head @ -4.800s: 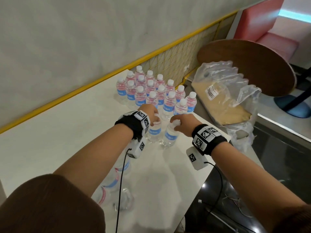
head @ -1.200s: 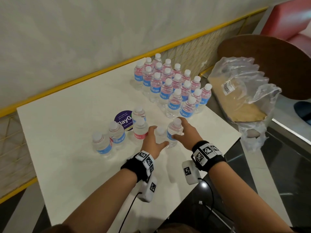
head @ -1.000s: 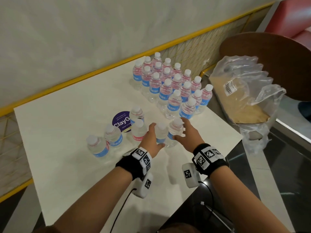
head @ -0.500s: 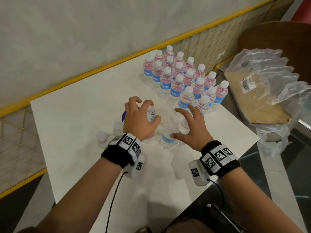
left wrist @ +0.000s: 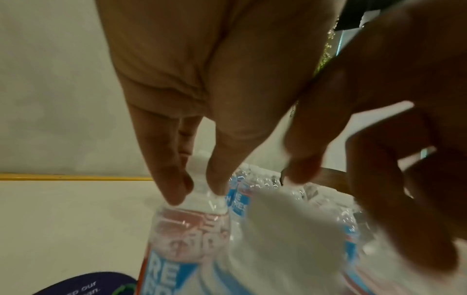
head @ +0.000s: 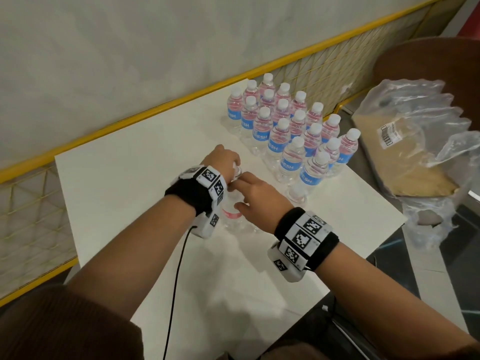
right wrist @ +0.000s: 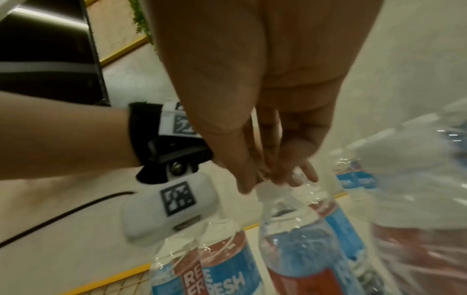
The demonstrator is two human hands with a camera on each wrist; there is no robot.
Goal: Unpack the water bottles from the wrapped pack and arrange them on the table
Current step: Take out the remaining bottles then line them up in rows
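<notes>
Head view shows a white table (head: 124,183) with a packed block of upright water bottles (head: 285,131) standing at its far right corner, by the yellow-trimmed wall. Nearer the middle of the table a few loose bottles (head: 233,216) stand close together, and both hands work among their tops. One more bottle (head: 297,193) stands alone between the right hand and the block, just beside the block's nearest bottles. From the left wrist camera, the left hand (left wrist: 202,123) pinches the neck of a blue-and-red labelled bottle (left wrist: 187,235) between thumb and fingertips, just under the cap. From the right wrist camera, the right hand (right wrist: 265,139) closes its fingertips on the white cap of another bottle (right wrist: 295,235), which stands touching its neighbours. Off the table's right edge lies the emptied clear plastic wrap (head: 420,120) over a brown cardboard tray (head: 405,162). A dark round sticker (left wrist: 83,285) lies on the table by the left hand's bottle.
</notes>
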